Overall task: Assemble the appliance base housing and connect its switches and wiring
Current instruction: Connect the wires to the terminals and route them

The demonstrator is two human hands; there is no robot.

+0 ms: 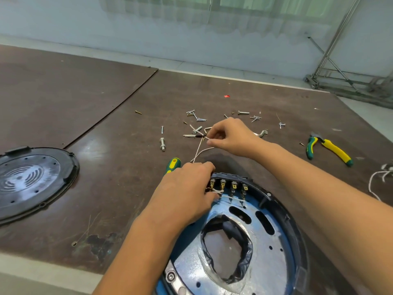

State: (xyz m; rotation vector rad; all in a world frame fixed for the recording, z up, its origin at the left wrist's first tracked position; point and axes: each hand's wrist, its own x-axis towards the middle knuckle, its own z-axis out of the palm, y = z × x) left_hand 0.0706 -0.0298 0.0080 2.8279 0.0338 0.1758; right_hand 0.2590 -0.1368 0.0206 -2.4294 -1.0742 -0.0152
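A round blue-and-black base housing (274, 248) lies at the near right of the table, open side up, with a row of switches (234, 186) along its far rim. My left hand (187, 192) rests on the leftmost switches, fingers pinched at a short white wire on their terminals. My right hand (231, 135) is held beyond the housing, thumb and forefinger closed on the end of a thin white wire (201, 150) that runs back down toward my left hand.
A round black cover plate (32, 179) lies at the left. Several loose screws and bolts (197, 122) are scattered behind my hands. A green-yellow screwdriver handle (173, 165) pokes out by my left hand; pliers (329, 146) and a white cord (376, 182) lie at right.
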